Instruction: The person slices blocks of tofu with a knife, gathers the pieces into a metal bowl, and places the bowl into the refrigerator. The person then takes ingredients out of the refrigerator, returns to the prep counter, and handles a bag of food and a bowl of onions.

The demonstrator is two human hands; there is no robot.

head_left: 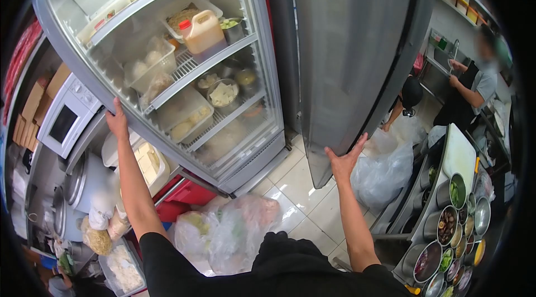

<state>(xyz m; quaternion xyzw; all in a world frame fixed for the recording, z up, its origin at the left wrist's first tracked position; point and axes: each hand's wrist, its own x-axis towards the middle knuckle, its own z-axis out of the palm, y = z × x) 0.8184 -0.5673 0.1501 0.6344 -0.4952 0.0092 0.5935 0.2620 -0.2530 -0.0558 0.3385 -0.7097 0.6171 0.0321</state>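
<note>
An upright fridge (257, 157) stands with its shelves exposed. On them are a jug with a red cap (202, 34), a bowl of pale pieces (223, 93) and a white basket (151, 68) of bagged food. My left hand (116, 121) rests against the left edge of the fridge frame, fingers apart. At the lower edge of the grey fridge door (352, 62), swung wide to the right, my right hand (346, 157) lies with its thumb and fingers spread.
Clear plastic bags (234, 235) lie on the tiled floor (290, 196). A white microwave (70, 115) is at left. Metal containers of ingredients (446, 224) crowd the right counter. One person (474, 84) stands by the sink; another (411, 93) crouches behind the door near more bags (382, 177).
</note>
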